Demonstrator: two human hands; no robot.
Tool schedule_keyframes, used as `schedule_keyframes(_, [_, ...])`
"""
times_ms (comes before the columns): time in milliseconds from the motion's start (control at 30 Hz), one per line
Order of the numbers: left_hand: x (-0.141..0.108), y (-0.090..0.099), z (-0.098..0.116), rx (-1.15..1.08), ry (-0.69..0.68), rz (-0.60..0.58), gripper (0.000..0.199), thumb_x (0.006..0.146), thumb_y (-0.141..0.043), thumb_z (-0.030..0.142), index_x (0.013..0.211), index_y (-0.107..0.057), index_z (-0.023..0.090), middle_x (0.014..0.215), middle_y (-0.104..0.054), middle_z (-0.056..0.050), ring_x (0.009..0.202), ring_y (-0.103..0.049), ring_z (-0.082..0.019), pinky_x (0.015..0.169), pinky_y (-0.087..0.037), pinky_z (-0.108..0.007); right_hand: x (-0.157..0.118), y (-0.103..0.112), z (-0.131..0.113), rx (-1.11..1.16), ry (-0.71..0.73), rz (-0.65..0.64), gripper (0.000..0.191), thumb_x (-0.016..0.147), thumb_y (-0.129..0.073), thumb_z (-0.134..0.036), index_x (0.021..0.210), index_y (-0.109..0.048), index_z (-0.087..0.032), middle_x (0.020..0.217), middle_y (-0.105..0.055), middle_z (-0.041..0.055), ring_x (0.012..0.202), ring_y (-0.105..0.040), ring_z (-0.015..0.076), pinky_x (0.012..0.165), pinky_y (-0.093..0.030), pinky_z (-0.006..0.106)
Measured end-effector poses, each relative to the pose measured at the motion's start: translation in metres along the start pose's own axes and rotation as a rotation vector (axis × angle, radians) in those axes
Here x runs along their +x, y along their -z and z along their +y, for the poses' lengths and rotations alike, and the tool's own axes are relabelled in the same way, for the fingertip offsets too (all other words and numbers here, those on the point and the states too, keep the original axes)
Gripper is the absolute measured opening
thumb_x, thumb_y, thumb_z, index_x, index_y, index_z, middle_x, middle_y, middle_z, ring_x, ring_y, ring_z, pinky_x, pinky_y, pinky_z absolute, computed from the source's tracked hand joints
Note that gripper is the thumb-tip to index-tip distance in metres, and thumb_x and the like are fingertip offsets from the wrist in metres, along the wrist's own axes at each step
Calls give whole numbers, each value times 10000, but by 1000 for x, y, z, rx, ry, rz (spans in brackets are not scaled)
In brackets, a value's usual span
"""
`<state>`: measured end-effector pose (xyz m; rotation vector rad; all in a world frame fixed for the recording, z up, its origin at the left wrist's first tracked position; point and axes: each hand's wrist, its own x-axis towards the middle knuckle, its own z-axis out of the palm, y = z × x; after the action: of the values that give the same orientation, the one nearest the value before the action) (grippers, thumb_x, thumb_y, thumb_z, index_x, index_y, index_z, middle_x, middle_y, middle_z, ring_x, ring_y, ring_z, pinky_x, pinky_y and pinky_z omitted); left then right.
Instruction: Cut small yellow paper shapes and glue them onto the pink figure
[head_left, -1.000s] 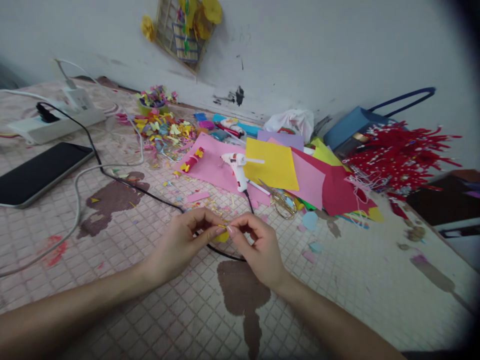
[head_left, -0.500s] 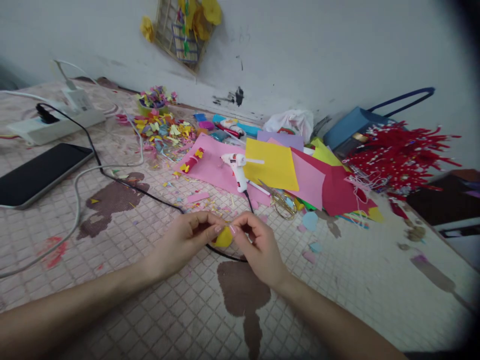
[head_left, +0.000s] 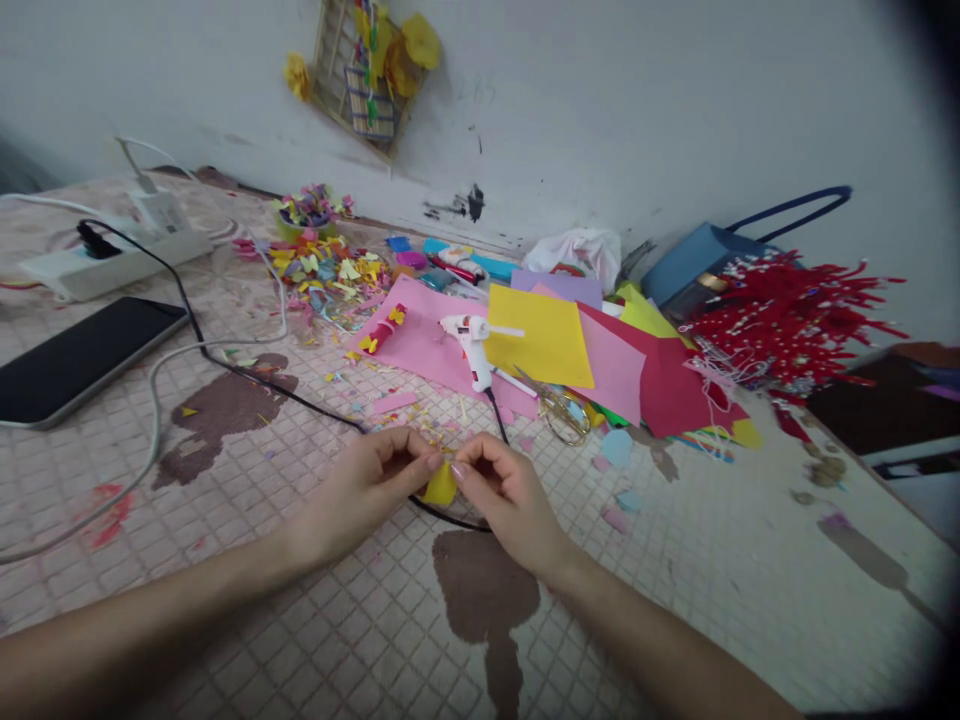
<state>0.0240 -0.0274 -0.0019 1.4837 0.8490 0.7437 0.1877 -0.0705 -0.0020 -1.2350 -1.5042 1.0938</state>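
Observation:
A small yellow piece (head_left: 439, 484), seemingly craft paper or foam, hangs between my two hands above the table. My left hand (head_left: 382, 475) pinches its left upper edge between thumb and forefinger. On the other side, my right hand (head_left: 506, 490) has thumb and forefinger closed at its upper right edge. My fingers partly cover the piece, so its full shape is hidden. Beyond my hands a white glue gun (head_left: 474, 350) lies on a pink sheet (head_left: 420, 310), beside a yellow sheet (head_left: 540, 335). Gold-handled scissors (head_left: 562, 415) rest to its right.
Paper scraps (head_left: 330, 265) are heaped at the back left. A black phone (head_left: 82, 355) and a white power strip (head_left: 120, 262) sit at the left. The black cord (head_left: 300, 392) runs under my hands. Red fuzzy stems (head_left: 795, 310) and a blue bag (head_left: 686, 260) are at right.
My right hand has shifted slightly left, and both hands stay pinched at the yellow piece, which has turned a little. The whole view has moved slightly.

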Motion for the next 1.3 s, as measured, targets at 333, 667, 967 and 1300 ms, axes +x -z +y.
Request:
schedule_keyframes(333, [-2, 1, -2, 72, -64, -22, 180, 827, -522, 299, 755, -576, 143, 690, -564, -6, 643, -515, -127, 581, -420, -235, 0, -2, 4, 16, 5, 30, 93, 825, -537, -205, 740, -520, -173, 667, -482, -34, 602, -430, 97, 549, -355, 214])
schedule_keyframes(667, [-1, 3, 2, 70, -37, 10, 200, 842, -517, 332, 749, -562, 161, 667, -559, 15, 626, -518, -117, 583, -431, -225, -5, 9, 5, -427, 492, 219, 126, 808, -515, -66, 801, -573, -177, 765, -556, 25, 725, -529, 136, 657, -444, 262])
schedule_keyframes(967, [0, 1, 2, -21, 96, -30, 246, 823, -526, 362, 691, -576, 160, 634, -596, 6, 604, -533, -126, 571, -441, -233, -4, 10, 9, -624, 592, 47, 185, 848, -487, -118, 953, -601, -219, 877, -599, 63, 814, -540, 187, 734, -468, 337])
schedule_keyframes(1300, [0, 10, 3, 139, -154, -23, 192, 874, -471, 274, 744, -553, 159, 675, -546, 13, 635, -496, -106, 585, -409, -210, 1, 6, 7, 252, -160, -28, 375, 874, -433, -489, 688, -525, -177, 596, -487, -13, 507, -446, 103, 455, -361, 226])
